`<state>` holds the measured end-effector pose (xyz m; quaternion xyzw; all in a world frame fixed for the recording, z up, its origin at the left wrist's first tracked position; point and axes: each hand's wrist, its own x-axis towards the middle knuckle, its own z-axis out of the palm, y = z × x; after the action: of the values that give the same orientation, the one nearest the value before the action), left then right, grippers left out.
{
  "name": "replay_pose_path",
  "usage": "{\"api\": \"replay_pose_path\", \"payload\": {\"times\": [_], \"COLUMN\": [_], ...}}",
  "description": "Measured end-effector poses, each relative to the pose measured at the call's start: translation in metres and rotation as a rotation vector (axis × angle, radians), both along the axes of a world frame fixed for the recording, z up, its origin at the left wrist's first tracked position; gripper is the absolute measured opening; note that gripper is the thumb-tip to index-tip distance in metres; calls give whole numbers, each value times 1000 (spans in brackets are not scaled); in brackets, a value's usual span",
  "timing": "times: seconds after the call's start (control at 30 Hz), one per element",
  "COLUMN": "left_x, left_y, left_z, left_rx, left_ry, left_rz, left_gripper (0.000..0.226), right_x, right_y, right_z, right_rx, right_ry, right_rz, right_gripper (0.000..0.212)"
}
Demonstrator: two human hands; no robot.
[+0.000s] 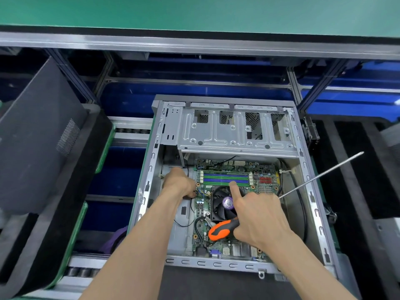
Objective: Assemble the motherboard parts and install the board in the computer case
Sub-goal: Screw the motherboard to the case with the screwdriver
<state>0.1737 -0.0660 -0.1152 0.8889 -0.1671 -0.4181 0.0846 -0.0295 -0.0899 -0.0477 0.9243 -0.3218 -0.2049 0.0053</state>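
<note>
An open grey computer case [151, 169] lies on its side in front of me. The green motherboard [266, 178] sits inside it, with blue and green memory slots [225, 177] and a black CPU fan [220, 204]. My right hand [259, 217] grips a screwdriver [223, 229] with an orange and black handle; its long shaft points up to the right, out of the case. That hand's index finger stretches out and touches the memory slots. My left hand [179, 182] is curled at the board's left edge, by thin wires; its fingertips are hidden.
A silver drive cage [233, 131] spans the far half of the case. A dark case side panel [39, 135] leans at the left, beside green-edged trays. Black foam mats [350, 187] lie to the right. A metal rail and blue bins run behind the case.
</note>
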Motion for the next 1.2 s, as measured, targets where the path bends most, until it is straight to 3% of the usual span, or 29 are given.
{"api": "replay_pose_path", "payload": {"times": [0.33, 0.83, 1.2], "left_x": [1, 0, 4], "left_y": [0, 1, -1], "left_z": [1, -4, -4], "left_rx": [34, 21, -56], "left_ry": [23, -29, 31], "left_rz": [-108, -94, 72], "left_gripper": [31, 25, 26], "right_x": [0, -1, 0], "right_y": [-1, 2, 2], "right_z": [0, 2, 2], "right_rx": [0, 25, 29], "right_ry": [-5, -41, -21], "right_rz": [24, 23, 15], "right_gripper": [94, 85, 87]}}
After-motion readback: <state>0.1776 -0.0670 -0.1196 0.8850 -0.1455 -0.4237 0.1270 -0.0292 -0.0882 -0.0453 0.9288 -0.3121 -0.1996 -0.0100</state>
